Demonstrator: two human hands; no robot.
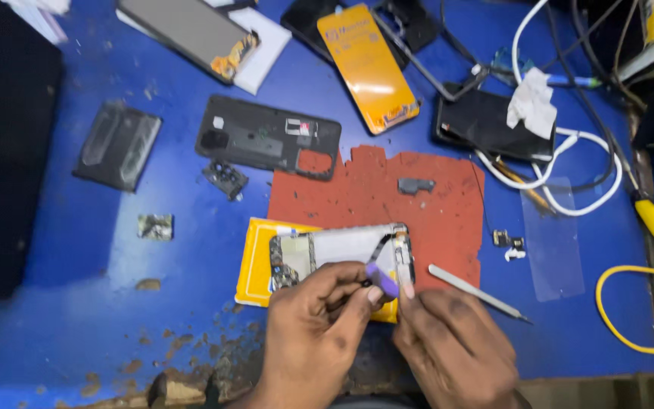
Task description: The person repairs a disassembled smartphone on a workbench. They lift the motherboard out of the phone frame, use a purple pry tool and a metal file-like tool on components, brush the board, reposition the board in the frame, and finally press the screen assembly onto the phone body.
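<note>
Left hand pinches a small purple tool; right hand, fingers curled, presses the opened phone lying on a yellow pad. Metal tweezers just right. Farther: red mat, black back frame, 1 orange screen protector.
</note>
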